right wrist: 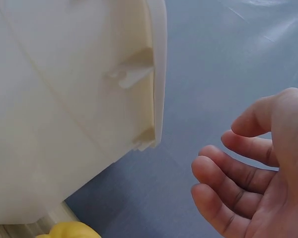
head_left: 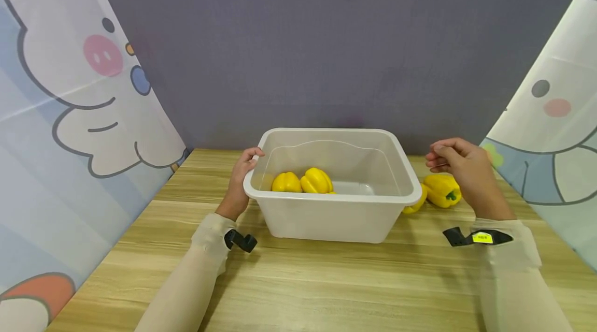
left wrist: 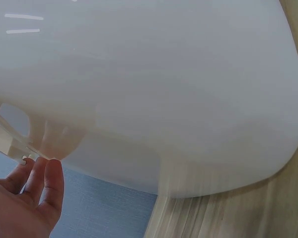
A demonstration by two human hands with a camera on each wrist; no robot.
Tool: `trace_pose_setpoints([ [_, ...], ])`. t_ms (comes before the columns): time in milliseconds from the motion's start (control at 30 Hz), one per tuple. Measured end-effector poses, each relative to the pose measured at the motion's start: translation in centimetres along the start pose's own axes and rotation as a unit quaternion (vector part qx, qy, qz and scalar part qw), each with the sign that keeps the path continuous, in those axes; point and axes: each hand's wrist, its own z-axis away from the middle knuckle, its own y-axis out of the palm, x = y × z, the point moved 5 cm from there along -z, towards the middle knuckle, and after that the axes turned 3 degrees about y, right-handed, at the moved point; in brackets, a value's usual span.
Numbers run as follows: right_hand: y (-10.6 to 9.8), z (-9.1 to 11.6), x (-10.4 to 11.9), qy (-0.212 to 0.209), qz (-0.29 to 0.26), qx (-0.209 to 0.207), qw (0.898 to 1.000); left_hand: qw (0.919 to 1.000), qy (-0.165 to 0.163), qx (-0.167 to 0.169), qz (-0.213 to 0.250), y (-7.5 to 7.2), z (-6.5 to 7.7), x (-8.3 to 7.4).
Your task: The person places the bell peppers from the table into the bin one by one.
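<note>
A white plastic bin (head_left: 322,218) stands on the wooden table, with yellow bell peppers (head_left: 317,181) lying in its left part. The bin's front wall hides some of what is inside. My left hand (head_left: 241,179) grips the rim at the bin's left side; in the left wrist view its fingertips (left wrist: 53,171) meet the rim's edge. Off the bin's right side, my right hand (head_left: 468,169) is raised with loosely bent fingers and holds nothing. Below it on the table lie a yellow bell pepper (head_left: 440,189) with a green stem and another, partly hidden behind the bin.
A dark grey panel (head_left: 326,52) rises behind the table (head_left: 326,285). Cartoon-printed sheets (head_left: 93,104) hang at the left and right sides. Each wrist wears a black strap mount (head_left: 240,240) over a pale sleeve.
</note>
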Motion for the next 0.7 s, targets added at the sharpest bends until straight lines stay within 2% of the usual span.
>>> trace_pose_setpoints([
  [567,-0.8,-0.2,-0.7,0.005,0.054,0.007,0.998,1.0000,-0.001,-0.003,0.007,0.0,0.0,0.1],
  [700,-1.2,-0.3,-1.0,0.012,0.074,-0.002,0.997,1.0000,0.002,-0.003,0.006,0.0,0.0,0.1],
])
